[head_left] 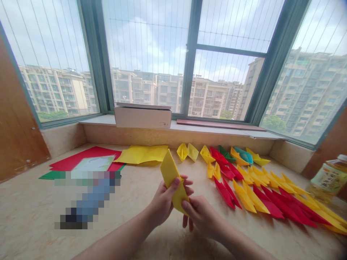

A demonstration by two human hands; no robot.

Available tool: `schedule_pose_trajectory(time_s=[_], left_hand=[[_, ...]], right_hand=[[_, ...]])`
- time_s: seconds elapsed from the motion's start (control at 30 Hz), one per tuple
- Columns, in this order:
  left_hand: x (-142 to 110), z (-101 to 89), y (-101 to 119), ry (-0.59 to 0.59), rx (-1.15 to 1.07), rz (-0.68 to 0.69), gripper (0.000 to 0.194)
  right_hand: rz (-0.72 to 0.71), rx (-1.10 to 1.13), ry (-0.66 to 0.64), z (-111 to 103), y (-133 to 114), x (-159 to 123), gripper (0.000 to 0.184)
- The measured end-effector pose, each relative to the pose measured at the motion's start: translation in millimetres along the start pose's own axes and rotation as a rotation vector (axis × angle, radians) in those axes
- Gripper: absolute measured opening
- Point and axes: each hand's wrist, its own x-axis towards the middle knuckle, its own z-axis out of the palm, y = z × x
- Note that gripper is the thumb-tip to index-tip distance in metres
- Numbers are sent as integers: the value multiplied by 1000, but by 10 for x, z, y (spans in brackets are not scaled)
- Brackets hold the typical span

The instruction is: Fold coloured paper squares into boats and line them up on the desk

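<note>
A folded piece of yellow paper [169, 166] is held up at a tilt above the middle of the counter. My left hand [165, 198] grips its left edge, thumb across the front and fingers behind. Lower down, my right hand [199, 213] pinches the bottom right part, with its thumb on the face and its other fingers partly hidden behind. To the right, folded paper boats in yellow, red, green and blue lie in rows, among them a red boat [227, 193] close to my right hand.
Yellow paper sheets [143, 155] and red sheets [84, 157] lie at the back left. A pixelated blur covers an area before them. On the windowsill stands a white box [142, 117]. A bottle [329, 177] of amber liquid is at the far right, beside more yellow boats [245, 195].
</note>
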Motion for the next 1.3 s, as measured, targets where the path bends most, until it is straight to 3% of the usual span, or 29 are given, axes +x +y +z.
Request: schedule_pose_trajectory(time_s=[0.2, 0.3, 0.4, 0.67, 0.9, 1.3], left_hand=[[20, -12, 24, 48, 0, 63, 34], [4, -22, 18, -27, -80, 7, 41], [-2, -12, 20, -91, -90, -38, 44], [110, -25, 138, 162, -119, 130, 34], [111, -21, 100, 154, -83, 86, 41], [92, 17, 44, 143, 11, 28, 48]], right_hand=[[16, -89, 57, -20, -49, -28, 58], [-12, -104, 131, -7, -47, -32, 61], [-20, -66, 116, -4, -54, -33, 61], [27, -204, 72, -34, -72, -57, 59], [-104, -509, 208, -97, -98, -53, 43], [-228, -634, 65, -46, -169, -126, 52]])
